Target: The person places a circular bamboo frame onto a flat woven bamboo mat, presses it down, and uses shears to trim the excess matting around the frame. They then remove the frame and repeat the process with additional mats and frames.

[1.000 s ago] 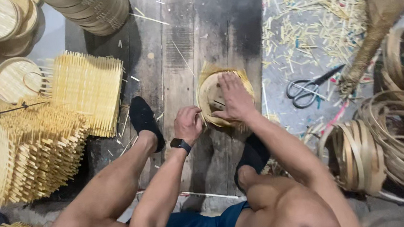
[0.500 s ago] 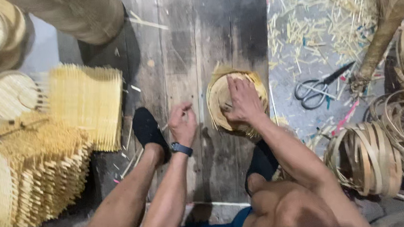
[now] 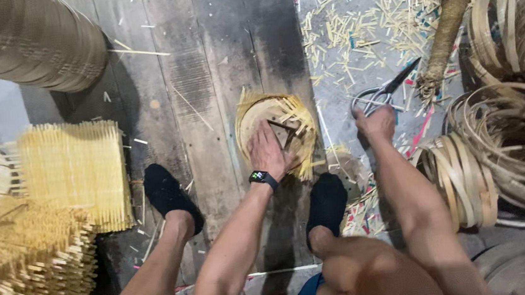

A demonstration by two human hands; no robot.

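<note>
Near the middle of the frame, a round woven bamboo basket lies on the dark wooden floor, loose strip ends sticking out around its rim. The left hand, a black watch on its wrist, rests flat and open on the basket, fingers spread. To the right, the right hand closes around the handles of a pair of scissors, which lie among scattered bamboo offcuts. Two black-socked feet stand either side of the left arm. Stacks of woven mats fill the left of the frame, and coiled bamboo hoops crowd the right edge.
</note>
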